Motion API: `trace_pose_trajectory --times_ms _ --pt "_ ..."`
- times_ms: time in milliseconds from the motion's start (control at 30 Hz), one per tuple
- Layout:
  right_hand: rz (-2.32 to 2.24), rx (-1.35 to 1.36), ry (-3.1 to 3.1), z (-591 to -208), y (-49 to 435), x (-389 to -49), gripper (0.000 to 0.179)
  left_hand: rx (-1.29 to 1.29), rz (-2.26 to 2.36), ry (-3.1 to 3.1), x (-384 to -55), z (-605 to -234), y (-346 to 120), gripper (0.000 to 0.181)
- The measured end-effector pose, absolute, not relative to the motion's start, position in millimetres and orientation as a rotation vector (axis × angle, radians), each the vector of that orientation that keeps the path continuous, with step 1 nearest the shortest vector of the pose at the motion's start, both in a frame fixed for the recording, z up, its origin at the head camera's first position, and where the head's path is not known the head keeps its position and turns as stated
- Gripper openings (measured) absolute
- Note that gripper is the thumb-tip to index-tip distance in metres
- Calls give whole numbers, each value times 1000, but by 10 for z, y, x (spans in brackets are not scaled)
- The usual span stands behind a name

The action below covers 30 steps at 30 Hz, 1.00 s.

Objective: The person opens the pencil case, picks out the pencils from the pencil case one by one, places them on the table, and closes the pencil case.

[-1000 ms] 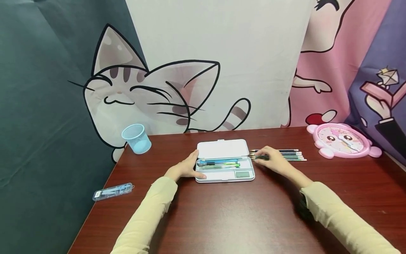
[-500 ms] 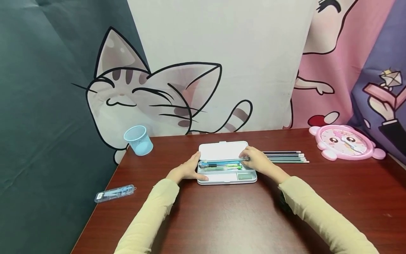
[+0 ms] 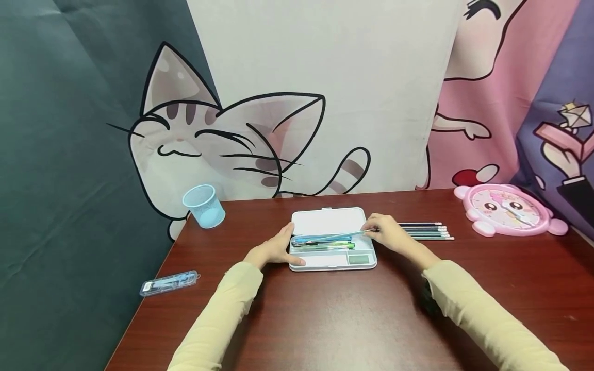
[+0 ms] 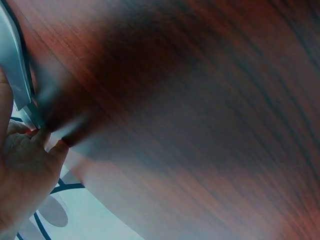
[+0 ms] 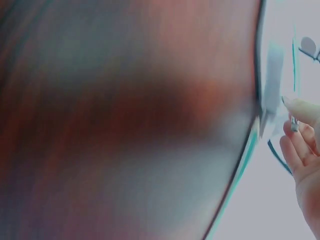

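A white pencil case (image 3: 320, 262) lies unfolded on the table, with several blue and green pens (image 3: 325, 245) in its back compartment. My left hand (image 3: 274, 250) rests at the case's left side, thumb along the front corner and fingers by the hinge and lid. Over the case's right end, my right hand (image 3: 385, 233) pinches a light-blue pencil (image 3: 336, 236) near one end, and the pencil slants down leftward across the tray. In the right wrist view a metal-tipped end (image 5: 294, 125) of it shows between thumb and fingers.
Several pencils (image 3: 424, 231) lie in a row right of the case. A pink clock (image 3: 506, 208) sits at the back right, a blue cup (image 3: 204, 207) at the back left. A clear box of blue tools (image 3: 169, 283) lies near the table's left edge.
My right hand went from the row of pencils over to the case with a pencil, then drew slightly back rightward, leaving the pencil slanting over the tray. My left hand stayed put.
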State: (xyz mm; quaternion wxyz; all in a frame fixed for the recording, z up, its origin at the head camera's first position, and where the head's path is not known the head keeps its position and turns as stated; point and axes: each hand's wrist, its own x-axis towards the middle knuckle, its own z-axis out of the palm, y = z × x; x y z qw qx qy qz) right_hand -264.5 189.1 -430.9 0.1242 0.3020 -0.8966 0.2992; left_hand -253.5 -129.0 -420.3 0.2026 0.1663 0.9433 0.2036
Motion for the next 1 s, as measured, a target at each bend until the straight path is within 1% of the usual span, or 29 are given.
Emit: trace_pose_trajectory --times_ms 200,400,633,800,1000 --pt "946 846 -2529 -4191 2264 -2618 10 455 553 2647 -2561 -4219 -1314 113" --pt "884 817 -2522 -4128 2722 -2518 11 458 566 2639 -2566 -4227 -1304 113" --pt "820 746 -2589 -4214 3229 -2382 10 469 569 2639 -2553 -4236 -1293 113" --pt "785 752 -2578 -4296 3421 -2302 12 469 581 2639 -2552 -4234 -1293 113" --pt "700 754 -2546 -4376 3489 -2306 17 485 587 2636 -2549 -4238 -1290 112"
